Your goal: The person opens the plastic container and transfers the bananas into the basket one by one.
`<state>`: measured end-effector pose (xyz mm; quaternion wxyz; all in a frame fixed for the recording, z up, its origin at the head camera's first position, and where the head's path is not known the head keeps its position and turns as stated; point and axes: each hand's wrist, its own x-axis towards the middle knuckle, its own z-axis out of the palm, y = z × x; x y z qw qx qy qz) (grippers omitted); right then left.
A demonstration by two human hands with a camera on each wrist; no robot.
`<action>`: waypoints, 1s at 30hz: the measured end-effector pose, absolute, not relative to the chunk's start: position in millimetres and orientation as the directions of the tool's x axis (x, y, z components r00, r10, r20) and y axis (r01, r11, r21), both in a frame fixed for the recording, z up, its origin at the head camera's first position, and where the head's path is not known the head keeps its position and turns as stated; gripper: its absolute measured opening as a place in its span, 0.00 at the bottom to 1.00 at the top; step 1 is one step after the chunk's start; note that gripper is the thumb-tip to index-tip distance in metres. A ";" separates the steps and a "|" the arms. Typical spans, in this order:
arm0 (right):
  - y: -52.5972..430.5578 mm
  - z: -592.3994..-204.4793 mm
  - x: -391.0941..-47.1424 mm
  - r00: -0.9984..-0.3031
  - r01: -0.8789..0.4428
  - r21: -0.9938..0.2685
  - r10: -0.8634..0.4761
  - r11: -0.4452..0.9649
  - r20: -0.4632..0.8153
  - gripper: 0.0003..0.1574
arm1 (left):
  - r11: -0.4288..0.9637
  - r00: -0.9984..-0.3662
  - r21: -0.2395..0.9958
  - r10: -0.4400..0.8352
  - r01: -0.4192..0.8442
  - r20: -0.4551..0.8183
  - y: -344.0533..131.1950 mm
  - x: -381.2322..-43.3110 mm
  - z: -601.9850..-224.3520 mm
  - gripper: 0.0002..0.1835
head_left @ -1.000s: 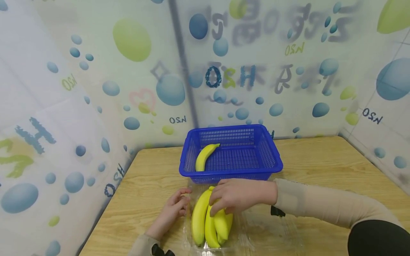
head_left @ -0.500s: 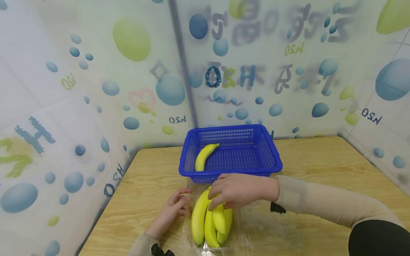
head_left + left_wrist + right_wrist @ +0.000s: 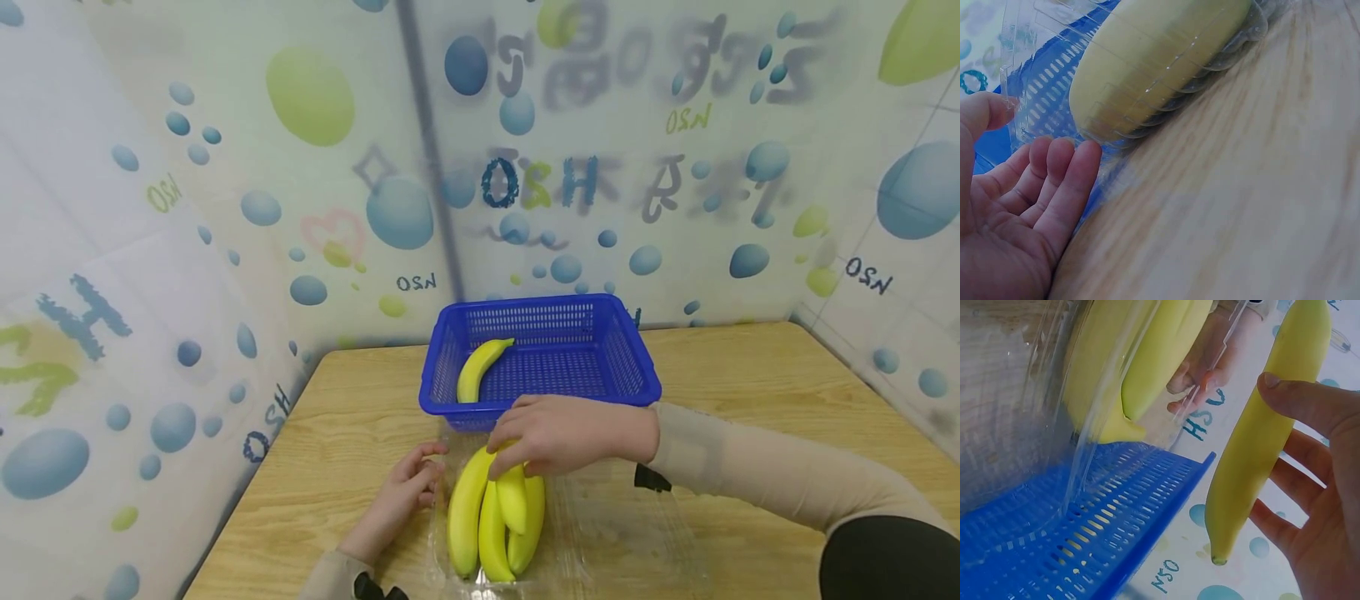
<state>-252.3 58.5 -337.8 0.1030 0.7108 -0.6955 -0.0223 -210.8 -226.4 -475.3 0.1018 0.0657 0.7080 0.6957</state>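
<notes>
My right hand (image 3: 558,437) holds a yellow banana (image 3: 1260,437) above the clear plastic box, thumb on one side and fingers on the other. In the head view the hand covers the upper end of this banana. Several more bananas (image 3: 467,517) lie in the box beneath it. My left hand (image 3: 405,492) stays at the left edge of the clear plastic box (image 3: 1166,81), fingertips and thumb touching its thin wall. Behind the box, a blue plastic basket (image 3: 540,408) has one banana (image 3: 480,371) lying at its left side.
The box's clear lid (image 3: 630,533) lies folded out to the right on the wooden table (image 3: 750,375). Patterned curtains (image 3: 637,167) with blue and green dots enclose the table at the back and both sides.
The right hand has moved up toward the basket, drawing a banana from the bunch with it. The left hand has stayed at the box's edge.
</notes>
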 end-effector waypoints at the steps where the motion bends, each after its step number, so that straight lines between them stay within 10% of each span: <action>1: 58.5 -337.3 -252.9 0.029 -0.984 0.177 -0.993 -0.009 0.113 0.26 | 0.024 -0.970 0.999 0.235 -0.049 -0.053 -226.3 -210.7 -475.2 0.24; 30: 60.9 -320.0 -271.1 -0.030 -0.984 0.171 -0.987 0.056 0.156 0.22 | 0.022 -0.969 0.999 0.243 -0.037 -0.041 -226.4 -211.0 -476.4 0.24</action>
